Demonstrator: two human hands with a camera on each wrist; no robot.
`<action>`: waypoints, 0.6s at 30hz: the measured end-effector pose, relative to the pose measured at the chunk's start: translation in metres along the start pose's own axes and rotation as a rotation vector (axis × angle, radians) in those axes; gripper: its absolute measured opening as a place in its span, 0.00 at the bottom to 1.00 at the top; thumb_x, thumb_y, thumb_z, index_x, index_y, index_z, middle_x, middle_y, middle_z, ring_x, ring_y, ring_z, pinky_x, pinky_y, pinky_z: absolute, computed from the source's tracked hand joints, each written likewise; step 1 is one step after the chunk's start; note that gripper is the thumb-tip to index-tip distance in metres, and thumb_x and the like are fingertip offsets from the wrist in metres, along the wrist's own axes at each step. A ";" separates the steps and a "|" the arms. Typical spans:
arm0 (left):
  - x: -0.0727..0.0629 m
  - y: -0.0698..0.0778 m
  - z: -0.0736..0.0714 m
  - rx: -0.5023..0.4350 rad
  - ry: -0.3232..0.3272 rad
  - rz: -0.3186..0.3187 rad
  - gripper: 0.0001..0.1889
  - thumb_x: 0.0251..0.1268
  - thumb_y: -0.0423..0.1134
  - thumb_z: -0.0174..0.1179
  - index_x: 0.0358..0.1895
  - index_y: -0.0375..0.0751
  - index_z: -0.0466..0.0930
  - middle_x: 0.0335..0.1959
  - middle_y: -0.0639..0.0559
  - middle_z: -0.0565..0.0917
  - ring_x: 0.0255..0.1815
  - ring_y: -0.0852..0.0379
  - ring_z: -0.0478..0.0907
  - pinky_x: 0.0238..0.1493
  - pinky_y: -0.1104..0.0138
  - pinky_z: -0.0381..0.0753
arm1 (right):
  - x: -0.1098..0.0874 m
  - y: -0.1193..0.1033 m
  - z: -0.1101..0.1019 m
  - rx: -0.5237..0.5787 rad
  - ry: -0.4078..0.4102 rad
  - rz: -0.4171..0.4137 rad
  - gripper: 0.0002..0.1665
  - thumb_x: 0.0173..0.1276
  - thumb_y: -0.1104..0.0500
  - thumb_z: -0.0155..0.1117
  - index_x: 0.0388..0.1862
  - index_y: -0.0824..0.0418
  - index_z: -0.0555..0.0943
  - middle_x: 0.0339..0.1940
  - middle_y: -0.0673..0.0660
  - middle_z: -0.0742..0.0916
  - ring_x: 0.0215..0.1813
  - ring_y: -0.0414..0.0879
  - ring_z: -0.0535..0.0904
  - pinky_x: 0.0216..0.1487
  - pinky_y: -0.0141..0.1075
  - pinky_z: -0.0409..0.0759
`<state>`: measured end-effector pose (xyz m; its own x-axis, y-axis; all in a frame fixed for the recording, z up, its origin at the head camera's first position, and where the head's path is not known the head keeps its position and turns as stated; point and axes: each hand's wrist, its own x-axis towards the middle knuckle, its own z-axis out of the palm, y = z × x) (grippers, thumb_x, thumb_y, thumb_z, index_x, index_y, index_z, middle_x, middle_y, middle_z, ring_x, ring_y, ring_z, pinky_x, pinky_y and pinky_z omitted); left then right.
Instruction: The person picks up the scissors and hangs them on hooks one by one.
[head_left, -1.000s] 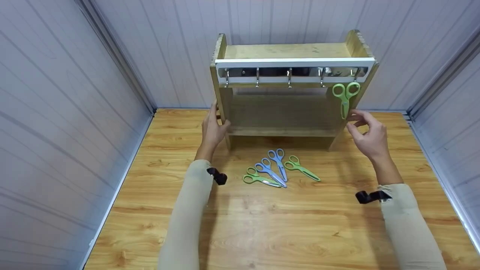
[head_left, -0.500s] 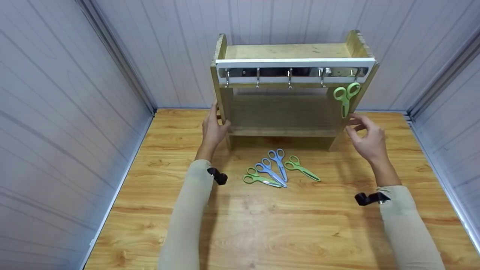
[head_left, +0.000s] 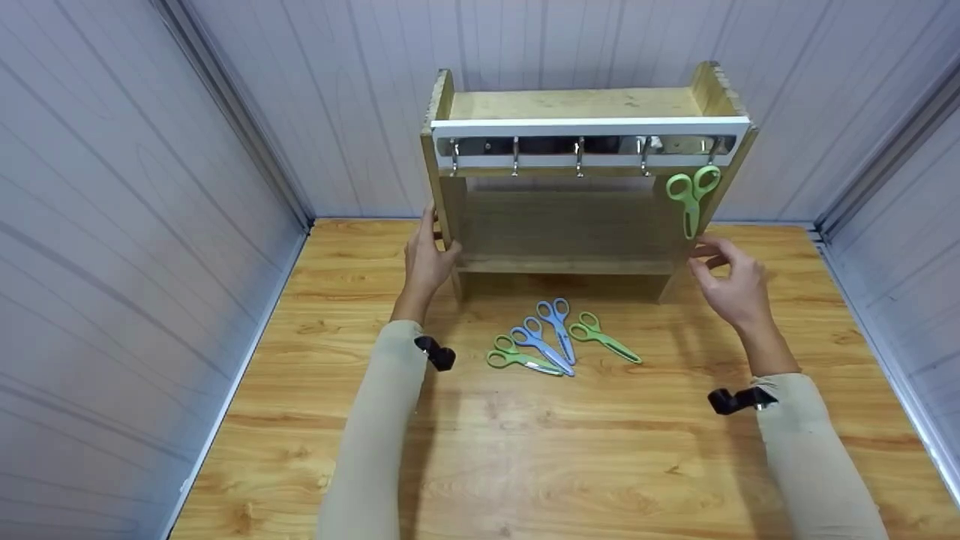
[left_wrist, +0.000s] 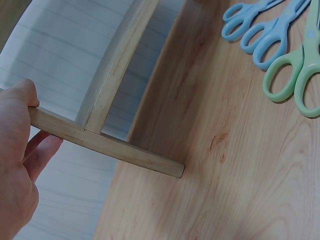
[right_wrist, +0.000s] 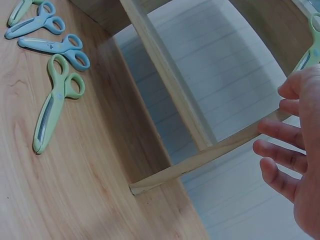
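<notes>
A wooden shelf unit (head_left: 570,266) stands near the back wall, with a strip of metal hooks (head_left: 579,146) along its upper front. My left hand (head_left: 426,262) grips its left side panel (left_wrist: 107,142), thumb on one face and fingers on the other. Beside the right side panel (right_wrist: 185,166), my right hand (head_left: 735,289) is loosely bent and holds nothing. Just above its fingertips hangs a pair of green scissors (head_left: 690,199), one handle loop on the rightmost hook. Whether the right fingers touch the panel, I cannot tell.
Before the shelf lie two blue scissors, one (head_left: 555,330) beside the other (head_left: 541,346). Green scissors lie on either side of them, left (head_left: 521,360) and right (head_left: 606,339). Panelled walls close off the left (head_left: 112,262), back (head_left: 360,112) and right of the wood-grain surface (head_left: 495,457).
My right hand has moved slightly down and left along the right panel, away from the hanging scissors' tip. The hanging scissors have swayed a little. My left hand keeps its grip.
</notes>
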<state>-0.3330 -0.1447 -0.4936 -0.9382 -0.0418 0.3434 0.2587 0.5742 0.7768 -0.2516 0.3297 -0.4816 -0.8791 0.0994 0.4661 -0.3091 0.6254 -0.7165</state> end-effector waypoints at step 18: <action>0.002 -0.002 0.001 -0.004 0.004 -0.009 0.43 0.72 0.29 0.67 0.89 0.40 0.62 0.78 0.31 0.79 0.67 0.31 0.90 0.71 0.41 0.86 | -0.006 0.007 0.006 -0.048 -0.134 -0.024 0.13 0.79 0.63 0.69 0.56 0.67 0.92 0.47 0.68 0.94 0.40 0.19 0.77 0.46 0.18 0.74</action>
<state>-0.3354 -0.1448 -0.4949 -0.9398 -0.0502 0.3381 0.2509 0.5703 0.7822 -0.2506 0.3288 -0.4928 -0.9132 -0.0181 0.4071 -0.3158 0.6626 -0.6791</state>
